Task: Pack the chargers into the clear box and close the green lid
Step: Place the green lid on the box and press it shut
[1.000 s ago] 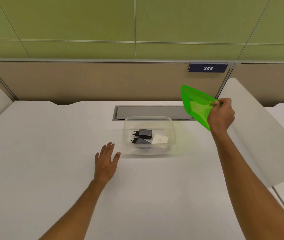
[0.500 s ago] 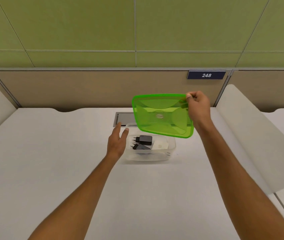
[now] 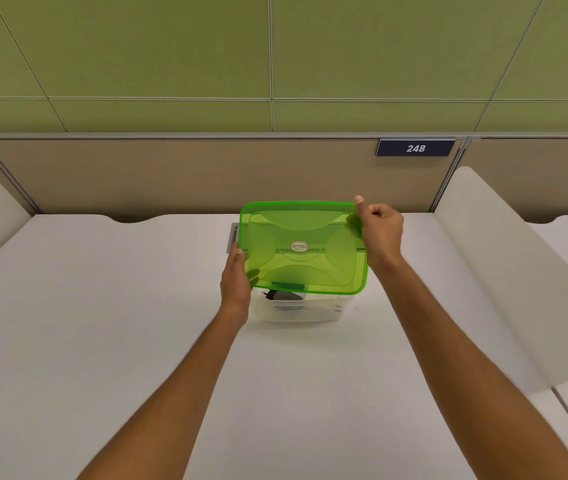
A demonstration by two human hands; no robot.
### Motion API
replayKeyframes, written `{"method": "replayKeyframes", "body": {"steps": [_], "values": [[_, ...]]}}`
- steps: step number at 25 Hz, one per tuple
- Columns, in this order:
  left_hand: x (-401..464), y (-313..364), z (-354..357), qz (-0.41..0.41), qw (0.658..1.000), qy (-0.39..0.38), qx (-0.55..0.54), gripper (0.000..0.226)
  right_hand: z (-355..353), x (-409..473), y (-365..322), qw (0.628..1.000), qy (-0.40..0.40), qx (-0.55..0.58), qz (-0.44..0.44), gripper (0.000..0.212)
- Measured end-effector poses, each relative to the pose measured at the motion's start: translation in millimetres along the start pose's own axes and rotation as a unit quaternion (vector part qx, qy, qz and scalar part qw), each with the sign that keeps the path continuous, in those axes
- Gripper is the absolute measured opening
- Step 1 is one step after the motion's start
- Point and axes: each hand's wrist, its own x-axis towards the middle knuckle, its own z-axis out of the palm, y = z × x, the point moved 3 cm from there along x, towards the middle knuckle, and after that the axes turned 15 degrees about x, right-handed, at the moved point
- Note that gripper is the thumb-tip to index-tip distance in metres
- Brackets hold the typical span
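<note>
The translucent green lid (image 3: 303, 247) hovers tilted over the clear box (image 3: 327, 308), hiding most of the box's opening. My right hand (image 3: 379, 233) pinches the lid's far right corner. My left hand (image 3: 235, 277) grips the lid's left edge, with fingers seen through the plastic underneath. Below the lid's near edge a black charger (image 3: 284, 295) shows inside the box. The other chargers are hidden behind the lid.
The box stands mid-desk on a white table (image 3: 102, 323). A grey cable hatch (image 3: 233, 237) lies just behind it. A beige partition with a "248" plate (image 3: 415, 148) closes the back. White side dividers (image 3: 504, 271) rise at left and right.
My right hand carried the lid from the right to above the box. My left hand rose from the table and took hold of the lid's left edge.
</note>
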Motion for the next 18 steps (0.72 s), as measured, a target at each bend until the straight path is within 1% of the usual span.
{"method": "replayKeyframes", "body": {"steps": [2, 3, 4, 7, 10, 13, 18], "values": [[8, -5, -4, -0.004, 0.999, 0.027, 0.035, 0.051, -1, 1, 6, 0.999, -0.034, 0.008, 0.001, 0.025], [8, -5, -5, -0.011, 0.998, 0.037, 0.049, 0.049, -2, 2, 10, 0.998, -0.060, 0.015, 0.011, 0.018], [6, -3, -4, -0.016, 0.997, 0.046, 0.058, 0.046, -2, 4, 15, 0.996, -0.088, 0.015, 0.028, 0.018], [3, -2, 1, -0.001, 0.992, 0.052, 0.118, 0.040, -5, 9, 42, 0.986, -0.147, -0.036, 0.063, 0.042], [3, -9, 7, 0.004, 0.983, 0.040, 0.177, 0.045, -8, 14, 70, 0.980, -0.163, -0.090, 0.069, 0.060], [4, -22, 8, 0.005, 0.973, 0.037, 0.228, 0.047, -8, 16, 85, 0.973, -0.170, -0.135, 0.078, 0.068], [13, -49, 6, -0.005, 0.957, 0.031, 0.290, 0.047, -3, 22, 109, 0.953, -0.203, -0.207, 0.090, 0.071]]}}
